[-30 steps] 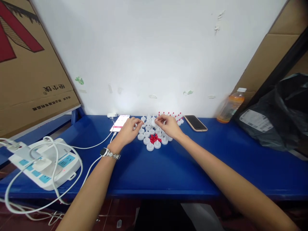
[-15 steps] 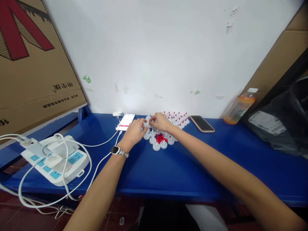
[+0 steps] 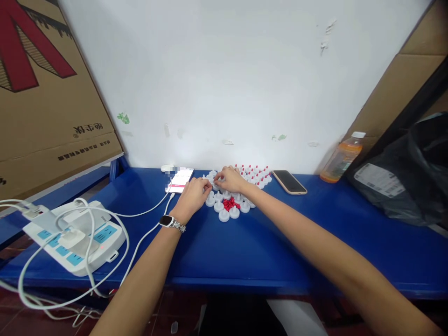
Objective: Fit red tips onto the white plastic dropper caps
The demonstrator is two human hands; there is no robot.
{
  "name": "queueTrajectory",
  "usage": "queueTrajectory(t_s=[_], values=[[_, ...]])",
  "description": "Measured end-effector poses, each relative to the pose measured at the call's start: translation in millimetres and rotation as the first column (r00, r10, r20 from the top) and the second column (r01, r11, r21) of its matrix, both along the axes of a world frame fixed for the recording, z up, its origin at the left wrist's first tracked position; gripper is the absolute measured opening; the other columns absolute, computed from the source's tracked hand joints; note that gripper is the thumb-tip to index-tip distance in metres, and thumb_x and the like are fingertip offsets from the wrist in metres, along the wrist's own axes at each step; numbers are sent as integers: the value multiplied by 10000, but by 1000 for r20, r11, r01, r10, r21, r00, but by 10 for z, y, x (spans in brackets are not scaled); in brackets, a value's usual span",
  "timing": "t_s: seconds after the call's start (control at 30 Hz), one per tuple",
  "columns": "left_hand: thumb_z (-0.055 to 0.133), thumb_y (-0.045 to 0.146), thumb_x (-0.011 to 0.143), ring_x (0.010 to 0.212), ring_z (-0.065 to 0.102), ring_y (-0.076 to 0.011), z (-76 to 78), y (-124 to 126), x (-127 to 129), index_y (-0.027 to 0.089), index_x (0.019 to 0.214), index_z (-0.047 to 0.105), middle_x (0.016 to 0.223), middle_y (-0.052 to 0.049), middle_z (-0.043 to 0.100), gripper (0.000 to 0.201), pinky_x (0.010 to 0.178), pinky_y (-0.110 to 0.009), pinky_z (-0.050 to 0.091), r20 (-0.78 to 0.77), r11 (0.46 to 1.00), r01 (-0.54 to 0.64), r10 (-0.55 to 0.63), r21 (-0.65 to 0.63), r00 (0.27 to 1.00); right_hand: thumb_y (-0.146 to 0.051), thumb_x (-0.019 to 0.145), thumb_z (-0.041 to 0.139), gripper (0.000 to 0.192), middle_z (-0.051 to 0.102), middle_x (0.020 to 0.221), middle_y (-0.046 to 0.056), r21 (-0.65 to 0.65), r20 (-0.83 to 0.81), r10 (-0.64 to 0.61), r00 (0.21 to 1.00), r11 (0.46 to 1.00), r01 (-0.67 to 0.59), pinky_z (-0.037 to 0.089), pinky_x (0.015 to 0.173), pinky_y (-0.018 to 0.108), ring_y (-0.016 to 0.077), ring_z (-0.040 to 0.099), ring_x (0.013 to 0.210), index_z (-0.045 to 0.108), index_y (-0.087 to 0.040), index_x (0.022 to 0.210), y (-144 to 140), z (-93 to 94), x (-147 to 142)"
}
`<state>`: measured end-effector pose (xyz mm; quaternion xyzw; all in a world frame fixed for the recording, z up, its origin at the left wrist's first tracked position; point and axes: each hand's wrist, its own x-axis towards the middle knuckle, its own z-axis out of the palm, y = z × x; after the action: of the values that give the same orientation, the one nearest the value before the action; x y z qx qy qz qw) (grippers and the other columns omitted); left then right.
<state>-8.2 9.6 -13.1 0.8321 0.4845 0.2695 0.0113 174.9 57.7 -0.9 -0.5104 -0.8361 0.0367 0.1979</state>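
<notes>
Head view: I see my left hand [image 3: 193, 195] and right hand [image 3: 231, 179] curled, pinching among white caps [image 3: 227, 205]. Grip unclear. Red-tipped finished ones [image 3: 255, 173] at 1 o'clock; loose red tips [image 3: 229, 203] remain.

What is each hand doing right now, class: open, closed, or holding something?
Left hand: fingers curled, fingertips among the white caps; whether it grips one cannot be told.
Right hand: fingers pinched over the white caps; what it holds cannot be told.
</notes>
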Motion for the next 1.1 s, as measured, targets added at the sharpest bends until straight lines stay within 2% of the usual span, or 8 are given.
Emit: queueTrajectory(t_s=[0.2,0.33,0.47,0.6,0.7,0.8,0.93,1.1], values=[[532,296,931,838,635,-245,34,-3,47,208,1038,678,894,-67,706,202,752,-363,466,28,998,18,-17,-52,999,-369,883,571,238,644,904,65,128,-243,-110,964,981,144,375,913,401,245,554,957,728,-231,997,-204,36,380],[487,338,959,899,611,-263,128,-65,107,214,1102,645,941,-67,683,247,799,-398,436,-18,998,-36,37,47,999,-277,861,554,173,630,817,46,207,-320,-258,912,920,333,396,843,353,223,575,876,697,-203,927,-466,-16,876],[466,376,969,890,598,-246,192,-109,284,223,983,652,920,-55,675,241,773,-377,420,-10,997,26,-25,76,1000,-311,832,593,231,648,782,20,89,-355,-384,852,894,440,402,679,290,185,593,736,663,-195,1020,-600,-167,1190],[465,363,965,864,595,-230,272,-112,563,223,912,656,917,-44,690,243,778,-376,413,-44,990,143,-142,18,989,-314,823,609,144,676,778,14,-49,-353,-398,847,911,408,391,632,272,160,598,689,673,-200,884,-559,-315,1273],[469,360,961,846,598,-223,355,-101,745,216,903,664,915,-47,691,249,786,-379,420,-58,982,190,-189,1,980,-295,831,600,124,670,824,28,-16,-378,-371,848,919,394,413,666,281,172,603,745,674,-198,855,-549,-328,1285],[449,366,977,864,600,-212,390,-111,844,215,944,652,939,-47,679,256,780,-363,439,26,972,231,-232,44,972,-287,853,583,123,652,949,56,145,-461,-250,852,926,350,449,762,302,189,608,860,659,-196,887,-642,-248,1261],[417,394,1002,845,590,-187,322,-197,842,208,1028,606,975,-50,657,267,805,-349,458,168,953,281,-297,114,940,-244,900,516,157,655,992,44,251,-479,19,878,961,116,463,765,284,168,616,846,614,-209,1018,-853,-107,1081],[439,386,1000,842,564,-197,251,-334,761,192,964,536,911,-52,612,220,759,-336,444,34,941,312,-319,133,947,-175,870,527,196,673,991,24,259,-478,190,858,963,-69,468,767,266,151,611,824,614,-214,1040,-1018,-67,764]])
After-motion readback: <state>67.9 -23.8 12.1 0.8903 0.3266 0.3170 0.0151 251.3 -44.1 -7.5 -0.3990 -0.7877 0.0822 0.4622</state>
